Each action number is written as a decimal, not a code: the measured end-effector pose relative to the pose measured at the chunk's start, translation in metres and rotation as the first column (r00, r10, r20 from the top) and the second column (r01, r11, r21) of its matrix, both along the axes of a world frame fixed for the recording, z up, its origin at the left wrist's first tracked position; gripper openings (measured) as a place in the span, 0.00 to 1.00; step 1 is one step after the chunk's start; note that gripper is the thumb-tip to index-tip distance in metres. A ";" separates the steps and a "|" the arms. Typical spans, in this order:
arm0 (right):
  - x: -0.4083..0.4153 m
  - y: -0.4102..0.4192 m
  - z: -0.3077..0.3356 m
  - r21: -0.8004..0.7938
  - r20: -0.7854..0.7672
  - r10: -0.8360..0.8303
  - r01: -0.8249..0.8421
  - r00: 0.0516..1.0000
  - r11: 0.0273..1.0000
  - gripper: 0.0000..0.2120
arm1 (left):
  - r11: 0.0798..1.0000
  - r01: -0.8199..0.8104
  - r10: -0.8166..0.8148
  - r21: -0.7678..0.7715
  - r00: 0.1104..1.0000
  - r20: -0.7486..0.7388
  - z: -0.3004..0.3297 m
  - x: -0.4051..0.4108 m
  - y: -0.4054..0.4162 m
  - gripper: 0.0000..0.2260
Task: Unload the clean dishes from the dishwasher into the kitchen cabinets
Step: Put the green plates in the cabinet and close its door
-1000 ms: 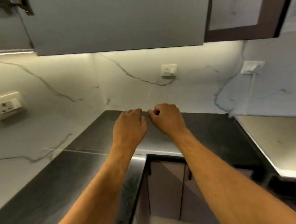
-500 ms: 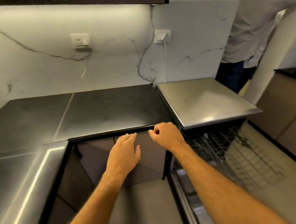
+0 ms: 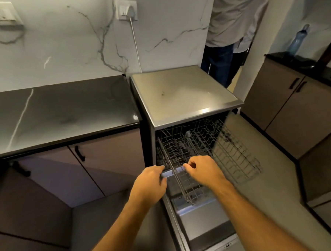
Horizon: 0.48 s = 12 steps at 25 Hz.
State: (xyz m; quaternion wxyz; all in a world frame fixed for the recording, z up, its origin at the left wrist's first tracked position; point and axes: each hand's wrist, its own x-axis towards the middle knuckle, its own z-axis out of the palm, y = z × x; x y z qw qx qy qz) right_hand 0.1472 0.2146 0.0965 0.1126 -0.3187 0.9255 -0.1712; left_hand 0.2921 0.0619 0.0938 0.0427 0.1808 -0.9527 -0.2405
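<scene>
The dishwasher (image 3: 178,94) with a steel top stands right of the dark counter, its door (image 3: 204,230) folded down and open. A wire rack (image 3: 225,149) is pulled out over the door; I see no dishes in it, though motion blurs it. My left hand (image 3: 150,181) reaches to the rack's front left corner with fingers extended, touching or just short of the rim. My right hand (image 3: 203,171) hovers over the rack's front edge with fingers curled and thumb against the index finger; nothing shows in it.
Dark counter (image 3: 64,107) to the left, with lower cabinet doors (image 3: 108,157) shut beneath it. A person (image 3: 232,26) stands behind the dishwasher at the back right. More cabinets (image 3: 294,103) and a blue bottle (image 3: 298,39) are on the right.
My view swung right and down from the counter corner to the open dishwasher. Both hands dropped from the counter edge to the front of the pulled-out rack, keeping the same postures.
</scene>
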 end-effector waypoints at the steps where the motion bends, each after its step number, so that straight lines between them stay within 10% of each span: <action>1: -0.008 0.011 -0.006 0.000 0.014 -0.017 0.017 1.000 1.000 0.13 | 1.000 0.010 -0.011 0.027 1.000 0.011 -0.005 -0.008 0.006 0.17; 12: -0.102 0.121 -0.063 0.018 0.139 -0.309 0.310 0.941 0.951 0.05 | 0.894 -0.076 -0.040 0.441 0.968 0.247 -0.088 -0.099 0.050 0.17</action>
